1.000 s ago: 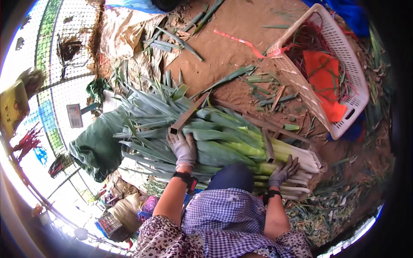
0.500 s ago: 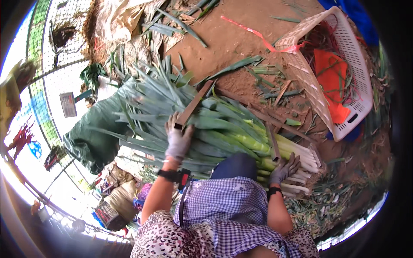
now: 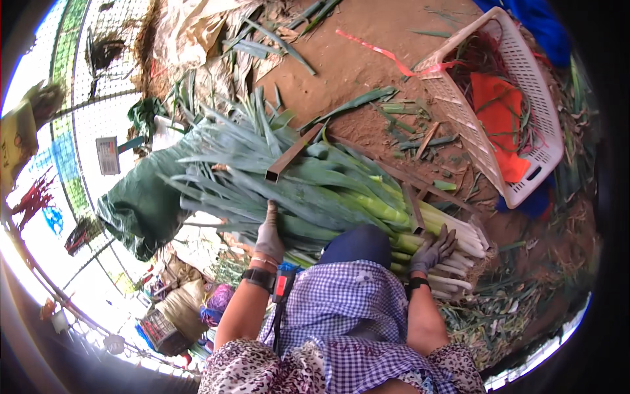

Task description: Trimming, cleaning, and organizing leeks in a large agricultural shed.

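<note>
A large bundle of long green onions (image 3: pixel 308 190) lies across a brown metal frame (image 3: pixel 292 156), its leaves to the left and white root ends to the right. My gloved left hand (image 3: pixel 269 238) is at the near edge of the leaves, thumb up against them, its other fingers mostly hidden beneath. Toward the root end, my gloved right hand (image 3: pixel 434 251) rests on the pale stalks with its fingers stretched out. My knee (image 3: pixel 357 246) in dark cloth presses close to the bundle's near side. A dark green sheet (image 3: pixel 141 203) lies by the leaf tips.
A white plastic basket (image 3: pixel 548 138) lies tipped at the right, with orange cloth (image 3: pixel 495 118) and reddish strings inside. A red ribbon (image 3: pixel 387 56) trails from it. Cut leaves (image 3: pixel 282 49) litter the soil; trimmings (image 3: pixel 499 308) pile at lower right. A small grey display (image 3: pixel 107 155) stands left.
My left hand has come off the top of the leaves near the metal bar and moved down to their near edge. My right hand stays on the stalks.
</note>
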Tool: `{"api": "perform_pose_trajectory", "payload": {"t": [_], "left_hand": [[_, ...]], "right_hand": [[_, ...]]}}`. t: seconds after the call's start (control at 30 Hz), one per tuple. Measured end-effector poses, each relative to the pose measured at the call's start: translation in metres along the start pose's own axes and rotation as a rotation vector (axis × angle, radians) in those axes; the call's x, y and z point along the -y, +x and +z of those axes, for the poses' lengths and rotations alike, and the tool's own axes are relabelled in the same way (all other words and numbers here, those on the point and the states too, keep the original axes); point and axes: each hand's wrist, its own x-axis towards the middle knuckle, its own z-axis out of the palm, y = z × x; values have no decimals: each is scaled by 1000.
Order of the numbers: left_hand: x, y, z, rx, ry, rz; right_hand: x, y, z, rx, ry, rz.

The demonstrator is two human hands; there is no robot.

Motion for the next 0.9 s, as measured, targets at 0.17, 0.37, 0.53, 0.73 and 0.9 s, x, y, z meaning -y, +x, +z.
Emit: {"api": "perform_pose_trajectory", "payload": {"t": [0.17,0.37,0.53,0.73,0.9], "left_hand": [[3,52,15,-68,93,-142],[15,115,-46,370,1355,364],[7,115,-71,196,527,-136],[14,33,6,215,280,-181],[27,-11,-28,180,391,-86]], "right_hand": [[-2,0,-7,51,-38,24],[-1,1,0,11,84,98],[-6,-2,-8,78,83,112],[-25,0,-14,4,103,142],[-45,-5,-21,-86,277,102]]}}
